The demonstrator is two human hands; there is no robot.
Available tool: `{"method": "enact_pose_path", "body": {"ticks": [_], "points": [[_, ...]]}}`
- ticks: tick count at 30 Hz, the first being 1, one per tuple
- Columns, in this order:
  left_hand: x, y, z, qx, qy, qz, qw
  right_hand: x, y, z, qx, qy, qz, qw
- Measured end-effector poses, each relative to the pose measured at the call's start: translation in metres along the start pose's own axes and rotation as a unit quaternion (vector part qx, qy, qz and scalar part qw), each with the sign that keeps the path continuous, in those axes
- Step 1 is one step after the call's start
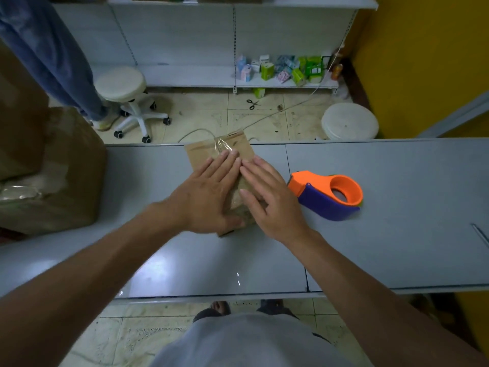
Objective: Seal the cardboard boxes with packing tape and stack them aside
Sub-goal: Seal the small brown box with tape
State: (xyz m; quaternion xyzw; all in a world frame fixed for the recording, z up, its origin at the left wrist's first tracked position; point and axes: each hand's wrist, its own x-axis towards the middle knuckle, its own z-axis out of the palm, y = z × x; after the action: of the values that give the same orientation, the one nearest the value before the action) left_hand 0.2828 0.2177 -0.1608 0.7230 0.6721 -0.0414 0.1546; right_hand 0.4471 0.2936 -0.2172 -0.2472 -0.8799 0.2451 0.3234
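Observation:
A small brown cardboard box [197, 154] lies on the grey table [397, 234], its far end reaching the table's back edge. Clear packing tape runs along its top, with a crinkled end [221, 144] at the far side. My left hand [209, 192] rests flat on the box with fingers spread. Beside it, my right hand [272, 197] also lies flat on the box, palm down, fingertips touching the left hand's. Neither hand grips anything. An orange and purple tape dispenser [328, 196] sits on the table just right of my right hand.
A stack of large brown boxes [47, 168] stands at the table's left end. Beyond the table are a white wheeled stool [124, 88], a white bucket lid [349, 123], scissors [252, 103] on the floor, a standing person's legs [53, 54] and shelves with small cartons [285, 68].

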Motion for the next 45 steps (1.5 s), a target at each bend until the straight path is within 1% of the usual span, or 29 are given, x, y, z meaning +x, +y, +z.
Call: {"method": "enact_pose_path", "body": {"ticks": [1, 2, 3, 4, 5, 6, 7, 8, 9, 11, 14, 18, 19, 21, 24, 26, 28, 30, 32, 35, 38, 39, 41, 43, 44, 45], "points": [[0.000, -0.003, -0.014, -0.085, -0.041, -0.006, 0.996, -0.001, 0.001, 0.001, -0.015, 0.005, -0.004, 1.000], [0.001, -0.006, -0.027, -0.182, -0.049, -0.030, 0.982, -0.001, 0.000, 0.001, -0.025, 0.011, -0.004, 1.000], [0.003, -0.009, -0.037, -0.269, -0.010, -0.065, 0.961, -0.002, -0.001, 0.002, -0.028, 0.015, -0.002, 0.999], [0.009, -0.014, -0.041, -0.303, 0.071, -0.105, 0.944, -0.001, -0.002, 0.003, -0.028, 0.018, 0.001, 0.999], [0.015, -0.016, -0.040, -0.269, 0.155, -0.139, 0.940, -0.002, -0.004, 0.003, -0.027, 0.021, 0.003, 0.999], [0.021, -0.016, -0.036, -0.194, 0.200, -0.156, 0.948, -0.001, -0.005, 0.002, -0.028, 0.022, 0.002, 0.999], [0.030, -0.015, -0.030, -0.127, 0.202, -0.158, 0.958, -0.002, -0.006, 0.001, -0.033, 0.019, -0.002, 0.999], [0.038, -0.015, -0.022, -0.082, 0.184, -0.156, 0.967, -0.002, -0.005, -0.001, -0.043, 0.012, -0.012, 0.999], [0.045, -0.015, -0.014, -0.048, 0.165, -0.159, 0.972, -0.003, -0.005, -0.001, -0.057, 0.002, -0.026, 0.998], [0.057, -0.022, -0.008, -0.002, 0.156, -0.171, 0.973, -0.004, -0.004, -0.001, -0.084, -0.004, -0.050, 0.995], [0.064, -0.026, -0.015, 0.014, 0.173, -0.173, 0.969, -0.003, 0.000, 0.004, -0.104, 0.013, -0.074, 0.992], [0.074, -0.033, -0.029, 0.036, 0.127, -0.175, 0.976, 0.000, 0.008, 0.005, -0.100, 0.029, -0.105, 0.989], [0.076, -0.037, -0.032, 0.024, 0.109, -0.173, 0.979, 0.000, 0.008, 0.005, -0.102, 0.028, -0.105, 0.989], [0.078, -0.042, -0.038, -0.040, 0.074, -0.171, 0.982, -0.001, 0.007, 0.006, -0.107, 0.020, -0.107, 0.988], [0.080, -0.052, -0.044, -0.140, 0.040, -0.172, 0.974, -0.001, 0.009, 0.001, -0.115, -0.016, -0.120, 0.986], [0.075, -0.060, -0.044, -0.200, 0.012, -0.156, 0.967, -0.002, 0.009, -0.002, -0.114, -0.028, -0.126, 0.985], [0.065, -0.066, -0.040, -0.279, 0.002, -0.127, 0.952, -0.002, 0.008, -0.001, -0.119, -0.019, -0.128, 0.984], [0.057, -0.071, -0.035, -0.354, 0.024, -0.111, 0.928, -0.002, 0.008, 0.004, -0.110, -0.012, -0.136, 0.985], [0.059, -0.072, -0.035, -0.360, 0.030, -0.107, 0.926, 0.000, 0.012, 0.005, -0.094, -0.017, -0.137, 0.986], [0.065, -0.072, -0.039, -0.344, 0.013, -0.124, 0.931, 0.005, 0.021, -0.002, -0.079, -0.049, -0.126, 0.988], [0.062, -0.070, -0.034, -0.380, 0.048, -0.161, 0.910, 0.008, 0.020, -0.010, -0.073, -0.086, -0.107, 0.988], [0.060, -0.068, -0.031, -0.387, 0.063, -0.175, 0.903, 0.006, 0.018, -0.010, -0.053, -0.091, -0.076, 0.991], [0.057, -0.067, -0.028, -0.388, 0.075, -0.207, 0.895, -0.001, 0.012, -0.009, 0.022, -0.082, 0.023, 0.996], [0.056, -0.066, -0.026, -0.339, 0.088, -0.224, 0.909, -0.008, 0.009, -0.007, 0.093, -0.070, 0.088, 0.989], [0.054, -0.064, -0.024, -0.314, 0.122, -0.224, 0.914, -0.010, 0.009, -0.006, 0.112, -0.066, 0.101, 0.986], [0.049, -0.058, -0.023, -0.308, 0.171, -0.222, 0.909, -0.011, 0.008, -0.006, 0.121, -0.062, 0.106, 0.985]]}}
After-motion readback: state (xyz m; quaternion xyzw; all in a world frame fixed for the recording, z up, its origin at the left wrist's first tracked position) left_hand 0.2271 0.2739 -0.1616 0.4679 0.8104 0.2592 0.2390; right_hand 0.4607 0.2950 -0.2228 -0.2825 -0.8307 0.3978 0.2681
